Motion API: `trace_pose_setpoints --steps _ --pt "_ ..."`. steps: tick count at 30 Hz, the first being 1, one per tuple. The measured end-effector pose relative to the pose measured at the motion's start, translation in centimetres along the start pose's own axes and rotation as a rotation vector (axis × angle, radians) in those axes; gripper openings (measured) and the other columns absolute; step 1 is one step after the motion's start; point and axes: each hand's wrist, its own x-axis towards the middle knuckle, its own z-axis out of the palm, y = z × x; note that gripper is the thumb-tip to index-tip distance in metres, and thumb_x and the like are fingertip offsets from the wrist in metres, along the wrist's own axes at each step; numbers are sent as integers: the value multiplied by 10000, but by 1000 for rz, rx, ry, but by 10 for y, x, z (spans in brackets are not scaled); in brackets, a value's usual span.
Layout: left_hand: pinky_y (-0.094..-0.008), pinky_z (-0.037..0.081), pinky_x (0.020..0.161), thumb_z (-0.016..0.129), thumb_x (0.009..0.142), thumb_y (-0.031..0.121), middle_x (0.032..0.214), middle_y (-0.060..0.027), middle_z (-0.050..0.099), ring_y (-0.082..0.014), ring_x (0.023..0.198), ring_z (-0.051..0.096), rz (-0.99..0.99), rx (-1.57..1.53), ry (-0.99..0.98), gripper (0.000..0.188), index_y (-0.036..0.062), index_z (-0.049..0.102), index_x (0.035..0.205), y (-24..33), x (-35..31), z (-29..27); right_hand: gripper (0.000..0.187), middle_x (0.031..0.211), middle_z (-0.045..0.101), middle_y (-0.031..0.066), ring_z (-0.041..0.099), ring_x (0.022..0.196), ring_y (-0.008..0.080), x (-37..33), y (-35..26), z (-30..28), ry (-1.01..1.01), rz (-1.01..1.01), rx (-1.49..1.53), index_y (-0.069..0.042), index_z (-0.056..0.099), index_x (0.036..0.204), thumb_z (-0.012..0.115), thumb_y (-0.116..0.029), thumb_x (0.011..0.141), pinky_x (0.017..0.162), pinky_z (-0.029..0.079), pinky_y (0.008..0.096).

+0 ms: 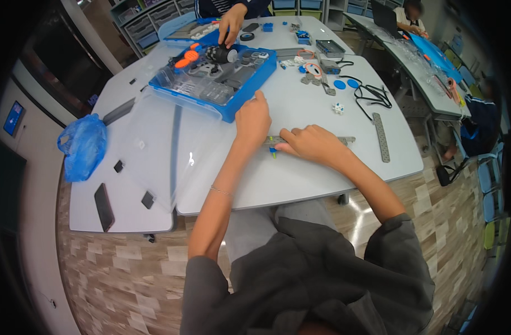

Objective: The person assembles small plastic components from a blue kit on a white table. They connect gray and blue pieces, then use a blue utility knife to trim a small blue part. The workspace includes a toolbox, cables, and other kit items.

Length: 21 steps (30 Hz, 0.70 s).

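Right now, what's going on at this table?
The person's right hand grips a grey perforated beam over the white table. Their left hand is beside the blue parts box, contact unclear. Across the table, a co-worker's hand is at a black, wheel-like part above the box. A second beam lies to the right.

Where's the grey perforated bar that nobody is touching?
In the head view, that grey perforated bar lies near the right edge of the white table, just below the tangled black cable, right of the person's right hand.
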Motion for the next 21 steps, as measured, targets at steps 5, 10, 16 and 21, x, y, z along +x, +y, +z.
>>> trace_pose_setpoints --steps 5,10,16,21 --pt "-429 547 577 620 763 -20 716 -187 644 -341 689 681 126 -26 268 203 -9 505 929 0 10 -16 403 582 593 88 620 474 277 -4 -4 4 80 -13 -26 -70 545 878 583 -466 943 450 497 350" --pt "-415 547 562 619 775 -16 691 -164 644 -319 672 686 -45 99 64 190 -12 495 918 9 -13 -25 384 677 585 86 629 535 279 -10 -10 6 17 10 -45 -70 528 910 570 -448 955 483 509 365" --pt "-402 549 558 627 798 10 684 -179 658 -329 646 696 -51 124 282 190 -20 494 930 -2 -3 -30 388 675 585 84 630 534 265 -6 -10 4 57 8 -67 -71 521 913 569 -453 954 479 509 356" --pt "-447 552 600 599 813 16 731 -221 680 -373 686 707 -139 11 39 173 -28 505 951 -4 -15 -18 392 676 599 79 632 538 271 -9 -12 5 -12 24 -39 -74 521 932 563 -464 954 492 514 359"
